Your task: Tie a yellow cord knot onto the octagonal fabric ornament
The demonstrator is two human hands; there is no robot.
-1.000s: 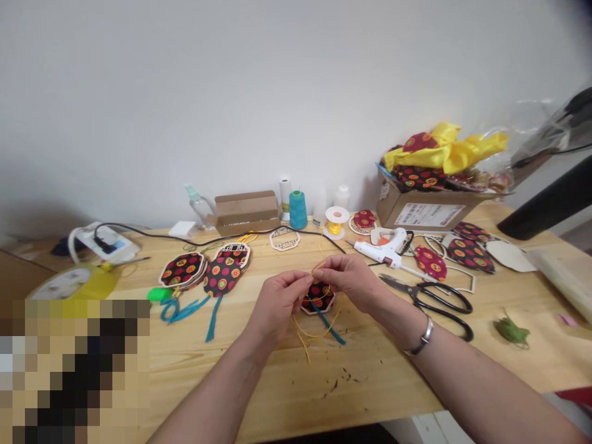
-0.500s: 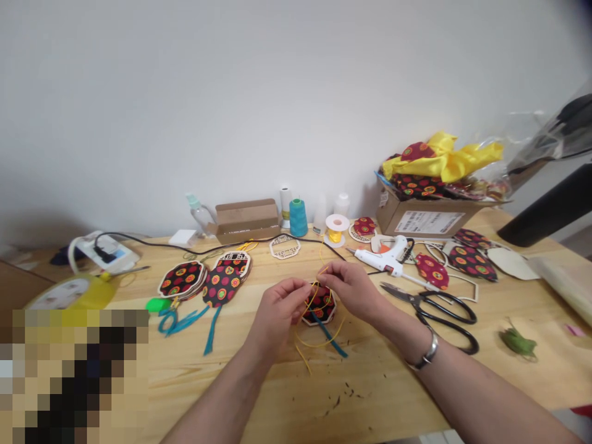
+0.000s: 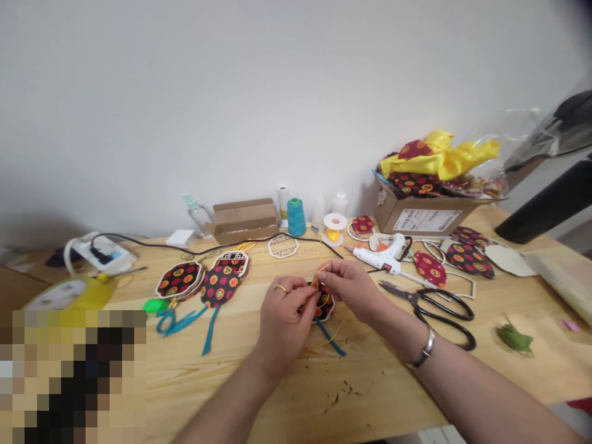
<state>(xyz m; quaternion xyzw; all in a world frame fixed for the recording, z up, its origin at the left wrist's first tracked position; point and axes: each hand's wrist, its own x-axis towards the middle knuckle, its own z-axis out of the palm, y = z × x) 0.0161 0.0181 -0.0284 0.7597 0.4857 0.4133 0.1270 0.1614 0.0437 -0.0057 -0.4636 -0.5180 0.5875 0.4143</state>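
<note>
Yellow cord (image 3: 317,283) sits at the 12 o'clock edge of the patterned ornament (image 3: 326,303), pinched by your left hand (image 3: 287,311) and right hand (image 3: 349,285); your left has rolled palm-down, probably steadying the strand.

1. Not any word, number or brand can be read clearly.
2. 1 white label (image 3: 430,220) is on the front side of the cardboard box (image 3: 393,213), at the back edge of the desk (image 3: 198,376), toward its right corner. Its lines of print are too small for reading.
3. Small marks (image 3: 382,197) on the left side of this box are also unreadable.
</note>
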